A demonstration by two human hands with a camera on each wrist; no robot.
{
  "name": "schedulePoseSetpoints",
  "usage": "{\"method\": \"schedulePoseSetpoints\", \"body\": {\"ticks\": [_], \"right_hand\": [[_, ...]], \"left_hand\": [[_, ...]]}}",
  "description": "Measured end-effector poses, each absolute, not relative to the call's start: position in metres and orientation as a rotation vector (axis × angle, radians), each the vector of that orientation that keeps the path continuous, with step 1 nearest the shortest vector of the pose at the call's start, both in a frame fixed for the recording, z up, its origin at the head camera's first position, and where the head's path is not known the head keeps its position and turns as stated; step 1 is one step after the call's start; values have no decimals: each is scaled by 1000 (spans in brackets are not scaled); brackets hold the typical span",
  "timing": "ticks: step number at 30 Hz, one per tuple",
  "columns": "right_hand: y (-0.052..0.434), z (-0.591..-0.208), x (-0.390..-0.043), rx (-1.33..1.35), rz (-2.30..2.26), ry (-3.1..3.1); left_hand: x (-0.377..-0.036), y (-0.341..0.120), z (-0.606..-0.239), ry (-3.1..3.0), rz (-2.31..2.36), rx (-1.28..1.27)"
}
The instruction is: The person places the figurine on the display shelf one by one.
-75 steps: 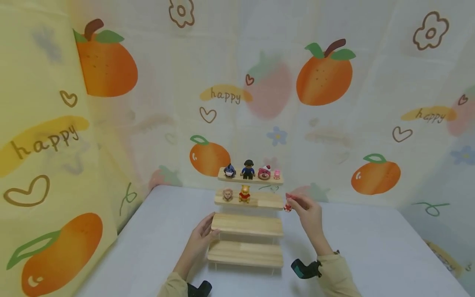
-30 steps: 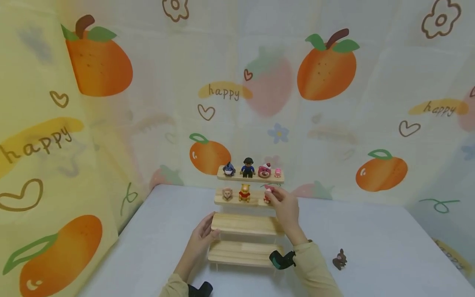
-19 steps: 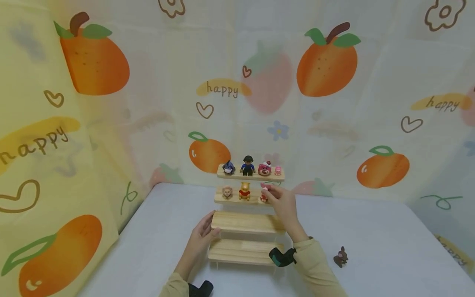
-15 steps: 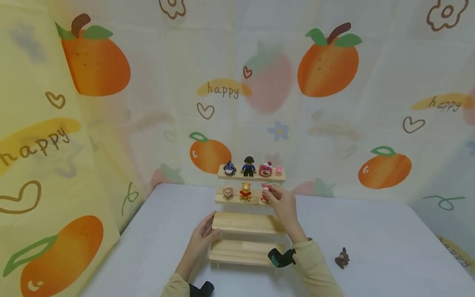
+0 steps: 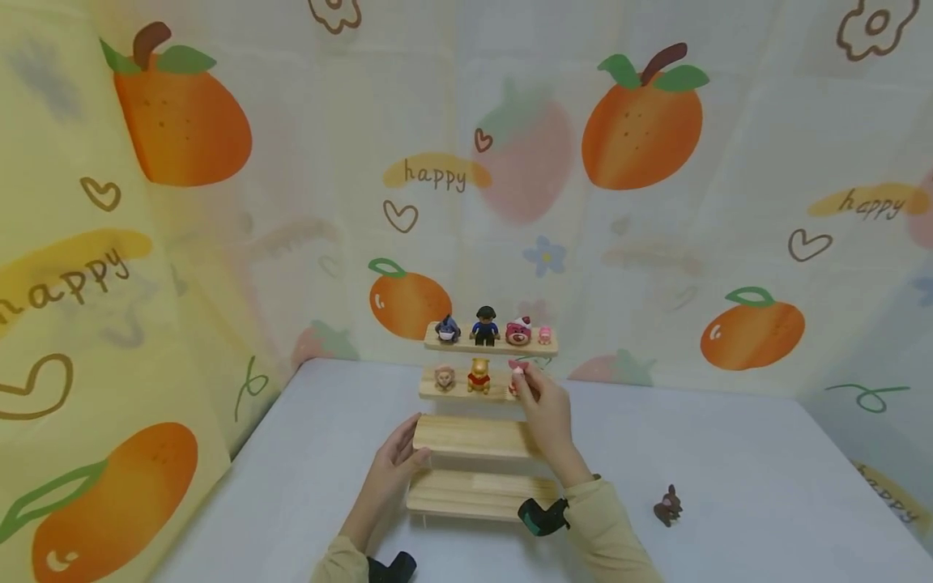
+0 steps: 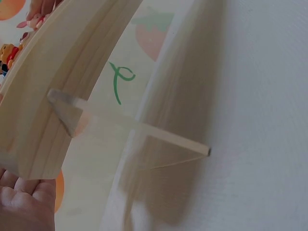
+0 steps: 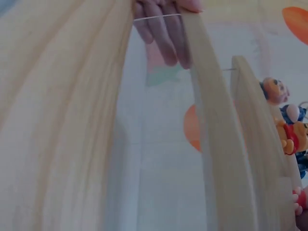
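We saw a little wooden stair shelf (image 5: 477,437) standing on a white table (image 5: 729,470). It had four steps, one above the other.

The person's left hand (image 5: 394,470) rested against the left end of the third step from the top. Its fingers lay fairly straight along the wood, and the thumb touched the edge. It was not wrapped tight around anything. In the left wrist view we saw only part of the palm just under the end of a plank, so we could not tell more from there.

The right hand (image 5: 543,409) was up at the second step. Its fingertips pinched a small red and white toy (image 5: 516,379). The toy was at the right part of that step, close to the wood. We could not tell if it was touching the step or just above it.

On the same step, to the left, stood a yellow bear in a red shirt (image 5: 478,376) and a small tan lion (image 5: 445,377). They were near each other but apart.

On the top step there were four toys in a row: a blue-grey one (image 5: 447,329), a figure with a dark hat (image 5: 485,325), a pink bear head (image 5: 518,332) and a tiny pink one (image 5: 544,335).

A small brown toy animal (image 5: 666,506) sat on the table, well to the right of the shelf.

Behind it all hung a cloth with oranges (image 5: 641,121) on it.
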State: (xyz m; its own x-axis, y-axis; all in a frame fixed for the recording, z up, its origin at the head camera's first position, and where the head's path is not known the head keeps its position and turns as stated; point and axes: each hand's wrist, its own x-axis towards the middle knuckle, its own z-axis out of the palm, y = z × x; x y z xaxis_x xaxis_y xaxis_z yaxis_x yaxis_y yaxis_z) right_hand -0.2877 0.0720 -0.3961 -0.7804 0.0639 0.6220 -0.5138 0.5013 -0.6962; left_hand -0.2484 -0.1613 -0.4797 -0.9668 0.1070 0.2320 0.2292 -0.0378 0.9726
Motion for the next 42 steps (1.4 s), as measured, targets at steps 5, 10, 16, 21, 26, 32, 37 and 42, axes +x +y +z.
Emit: {"method": "schedulePoseSetpoints", "body": {"ticks": [5,10,16,21,26,32,37,42], "right_hand": [[70,-400,-286,343,1175,-2140],[68,-403,-289,341,1149,-2127],[68,-399,-287,330,1212,-2157],[69,-398,-284,318,1225,-2214],[70,-401,-285,362,1212,-2203],[72,-405,-287,388,1167,-2191],[74,-405,-287,408,1129,-2184],[77,-406,-287,432,1110,-2194]], "left_hand": [[-248,-161,-480,-2106,-2164,-412],[-248,-161,-480,-2098,-2187,-393],[-250,-162,-481,-2097,-2201,-382],[-250,-161,-480,-2089,-2197,-392],[-250,-161,-482,-2108,-2189,-364],[-250,-161,-483,-2118,-2162,-364],[-249,-161,-482,-2107,-2173,-353],[-249,-160,-482,-2098,-2190,-340]]}}
